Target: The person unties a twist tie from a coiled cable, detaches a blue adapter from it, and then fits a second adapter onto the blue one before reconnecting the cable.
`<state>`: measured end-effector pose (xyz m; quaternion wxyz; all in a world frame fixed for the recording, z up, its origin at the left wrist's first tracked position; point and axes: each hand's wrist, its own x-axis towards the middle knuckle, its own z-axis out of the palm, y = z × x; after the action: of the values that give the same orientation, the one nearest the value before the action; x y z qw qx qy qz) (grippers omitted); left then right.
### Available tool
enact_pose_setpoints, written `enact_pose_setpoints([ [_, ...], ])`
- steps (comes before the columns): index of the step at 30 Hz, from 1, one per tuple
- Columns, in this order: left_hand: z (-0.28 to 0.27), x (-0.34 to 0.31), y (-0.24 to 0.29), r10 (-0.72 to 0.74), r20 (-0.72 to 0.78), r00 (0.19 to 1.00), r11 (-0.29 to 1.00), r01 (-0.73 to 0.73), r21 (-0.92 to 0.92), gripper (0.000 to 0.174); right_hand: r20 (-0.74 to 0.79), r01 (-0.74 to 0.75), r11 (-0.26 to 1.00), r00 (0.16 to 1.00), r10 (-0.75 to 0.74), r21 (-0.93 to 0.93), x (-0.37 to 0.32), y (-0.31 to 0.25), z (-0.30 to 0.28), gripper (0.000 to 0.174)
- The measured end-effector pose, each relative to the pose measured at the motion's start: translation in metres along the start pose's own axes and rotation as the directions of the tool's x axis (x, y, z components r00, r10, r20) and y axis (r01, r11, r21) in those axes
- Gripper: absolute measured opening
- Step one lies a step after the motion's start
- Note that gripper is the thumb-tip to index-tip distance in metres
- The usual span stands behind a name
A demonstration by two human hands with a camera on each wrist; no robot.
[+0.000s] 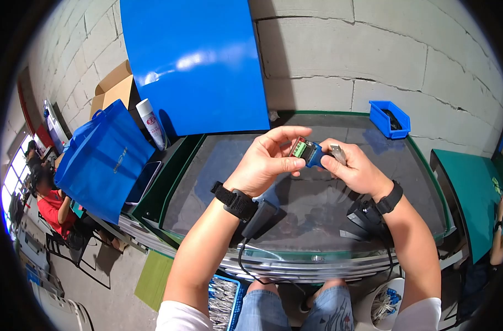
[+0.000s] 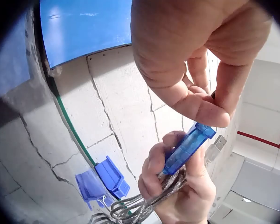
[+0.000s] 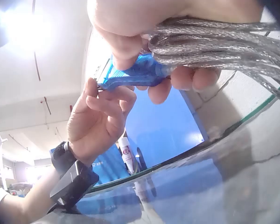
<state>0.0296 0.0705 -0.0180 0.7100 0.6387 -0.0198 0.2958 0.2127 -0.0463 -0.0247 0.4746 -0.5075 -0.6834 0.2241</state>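
A translucent blue adapter [image 1: 313, 158] with a circuit board and green terminal block [image 1: 299, 149] at its left end is held between both hands above the table. The left hand [image 1: 267, 158] pinches the terminal end between thumb and fingers. Around the adapter's other end the right hand [image 1: 352, 166] is curled, also gripping a bundle of braided grey cable [image 3: 210, 44]. A metal USB plug [image 2: 219, 143] sticks out beside the right hand in the left wrist view. The left fingertips hide part of the board end there.
A blue bin [image 1: 390, 119] stands at the table's back right. On the left are a blue bag [image 1: 105, 160], a spray can [image 1: 152, 124] and a cardboard box [image 1: 114, 87]. Below the front edge are a basket of cables [image 1: 224, 300] and a white bucket [image 1: 388, 303].
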Motion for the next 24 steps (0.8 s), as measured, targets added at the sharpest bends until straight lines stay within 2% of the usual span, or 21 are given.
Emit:
enact_pose_setpoints([
  [6,-0.001,-0.001,0.000,-0.005,0.070,0.998,1.000,0.007,-0.018,0.050,0.065,0.037,0.998,0.997,-0.040,0.041,0.000,0.000,0.003,0.021],
  [8,-0.001,0.001,-0.004,0.122,0.098,0.988,0.991,-0.126,0.036,0.050,0.068,0.058,0.984,0.995,-0.070,0.168,0.000,-0.001,0.005,0.019],
  [9,-0.002,0.000,-0.003,0.124,0.097,0.988,0.991,-0.128,0.034,0.050,0.070,0.057,0.985,0.995,-0.069,0.166,0.000,0.000,0.005,0.019],
  [11,-0.003,-0.001,0.001,0.101,0.259,0.961,0.993,-0.114,0.036,0.049,0.193,0.033,0.988,0.979,-0.062,0.151,0.000,0.002,0.000,0.018],
  [12,-0.001,-0.002,0.000,0.087,0.270,0.959,0.996,-0.082,-0.032,0.049,0.197,0.032,0.989,0.979,-0.061,0.147,0.000,0.001,-0.001,0.018],
  [14,-0.002,-0.004,0.001,0.050,0.290,0.956,0.998,-0.040,-0.041,0.051,0.231,-0.038,0.985,0.973,-0.002,0.166,-0.002,-0.001,-0.001,0.018],
  [16,-0.002,-0.004,0.002,-0.003,0.343,0.939,0.999,0.016,-0.035,0.053,0.266,-0.007,0.990,0.963,-0.031,0.142,-0.001,0.007,-0.005,0.016],
  [19,-0.005,-0.002,0.000,-0.012,0.405,0.914,1.000,0.000,0.031,0.052,0.319,0.019,0.992,0.946,-0.059,0.127,0.000,0.011,-0.002,0.014],
  [21,-0.004,-0.003,0.000,-0.018,0.384,0.923,1.000,0.012,0.019,0.050,0.305,-0.060,0.971,0.952,-0.013,0.230,0.000,0.010,0.000,0.014],
  [24,-0.005,-0.002,-0.002,0.007,0.350,0.937,0.999,-0.021,0.035,0.049,0.301,-0.010,0.988,0.953,-0.037,0.155,0.001,0.012,-0.001,0.017],
])
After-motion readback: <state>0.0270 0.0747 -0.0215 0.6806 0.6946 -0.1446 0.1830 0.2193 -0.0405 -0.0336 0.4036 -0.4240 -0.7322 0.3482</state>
